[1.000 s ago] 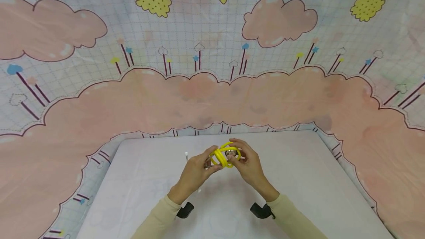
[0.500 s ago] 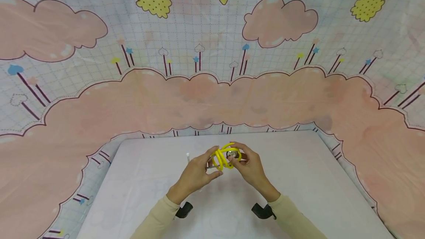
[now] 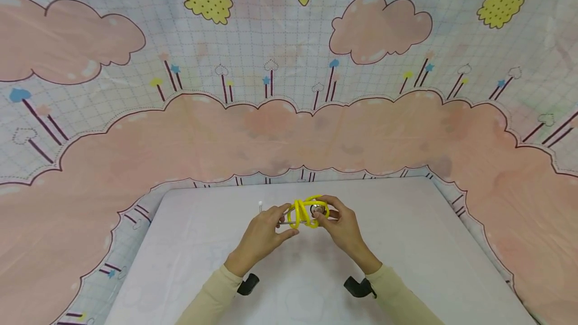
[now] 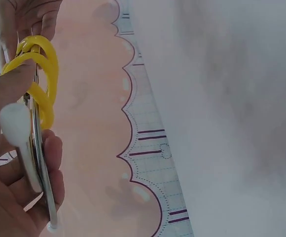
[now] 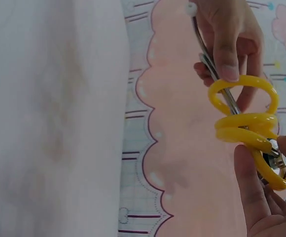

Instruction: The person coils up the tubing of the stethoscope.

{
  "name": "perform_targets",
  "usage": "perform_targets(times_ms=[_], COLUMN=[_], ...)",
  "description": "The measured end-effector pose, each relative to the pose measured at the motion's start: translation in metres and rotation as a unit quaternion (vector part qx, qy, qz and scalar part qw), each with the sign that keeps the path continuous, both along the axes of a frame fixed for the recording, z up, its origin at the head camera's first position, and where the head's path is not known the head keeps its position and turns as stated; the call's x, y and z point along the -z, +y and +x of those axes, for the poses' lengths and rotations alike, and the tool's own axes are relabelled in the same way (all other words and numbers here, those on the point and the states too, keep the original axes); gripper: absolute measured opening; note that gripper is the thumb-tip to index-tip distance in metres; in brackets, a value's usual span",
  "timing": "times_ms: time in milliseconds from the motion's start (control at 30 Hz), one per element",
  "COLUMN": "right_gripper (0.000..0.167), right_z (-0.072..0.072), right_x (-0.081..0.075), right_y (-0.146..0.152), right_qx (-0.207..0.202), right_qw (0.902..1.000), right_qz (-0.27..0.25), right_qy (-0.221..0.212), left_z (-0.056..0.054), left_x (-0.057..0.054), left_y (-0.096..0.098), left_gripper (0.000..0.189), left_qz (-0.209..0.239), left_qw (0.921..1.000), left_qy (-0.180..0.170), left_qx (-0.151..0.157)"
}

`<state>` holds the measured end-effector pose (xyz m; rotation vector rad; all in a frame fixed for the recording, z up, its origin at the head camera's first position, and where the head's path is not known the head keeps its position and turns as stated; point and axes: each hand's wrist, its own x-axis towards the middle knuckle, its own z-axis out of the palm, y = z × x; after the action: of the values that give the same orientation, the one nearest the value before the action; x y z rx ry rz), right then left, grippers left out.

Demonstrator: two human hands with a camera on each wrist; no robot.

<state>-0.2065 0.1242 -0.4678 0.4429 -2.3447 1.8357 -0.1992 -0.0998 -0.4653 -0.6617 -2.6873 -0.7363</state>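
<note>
A stethoscope with yellow tubing [image 3: 298,214] is held up over the middle of the table, its tubing wound in loops round the metal ear tubes [image 5: 209,61]. My left hand [image 3: 261,233] grips the ear-tube end. One white ear tip [image 4: 15,123] sticks out beside that hand, large in the left wrist view, and another ear tip [image 5: 191,9] shows at the top of the right wrist view. With thumb and fingers, my right hand [image 3: 344,227] pinches the other end, at the round metal chest piece [image 3: 318,209], which is partly covered by fingers and tubing.
A white table [image 3: 406,245] lies under both hands, with its far edge just beyond them. Behind and around it hangs a patterned cloth [image 3: 316,139] with clouds. Black wrist mounts [image 3: 358,287] sit below the forearms.
My left hand has drawn slightly left, its thumb parting from the tubing. The yellow loops have spread apart a little. My right hand has shifted slightly right, still pinching the chest-piece end.
</note>
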Motion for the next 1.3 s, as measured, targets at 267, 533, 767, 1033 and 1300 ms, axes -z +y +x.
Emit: perform_targets(times_ms=[267,533,767,1033,1300], right_gripper=[0.041,0.04,0.04,0.037,0.034], right_z=[-0.005,-0.018,-0.028,-0.043,-0.057], right_x=[0.012,0.033,0.05,0.067,0.08], right_y=[0.002,-0.001,-0.004,-0.007,-0.012], right_qx=[-0.003,0.029,0.037,0.067,0.077], right_qw=[0.9994,0.9971,0.996,0.9927,0.9886], right_qz=[-0.013,0.001,0.01,0.073,0.084], right_qy=[-0.031,-0.07,-0.081,-0.069,-0.099], left_z=[-0.009,-0.023,-0.036,-0.053,-0.068], left_x=[0.008,0.025,0.039,0.056,0.076], left_y=[-0.001,-0.002,-0.002,-0.003,-0.004], left_gripper=[0.061,0.059,0.058,0.057,0.055], left_qz=[0.011,0.021,0.013,0.002,0.014], left_qw=[0.9998,0.9974,0.9951,0.9914,0.986], left_qy=[-0.012,-0.069,-0.098,-0.131,-0.166], left_qx=[0.01,0.012,0.006,-0.006,-0.011])
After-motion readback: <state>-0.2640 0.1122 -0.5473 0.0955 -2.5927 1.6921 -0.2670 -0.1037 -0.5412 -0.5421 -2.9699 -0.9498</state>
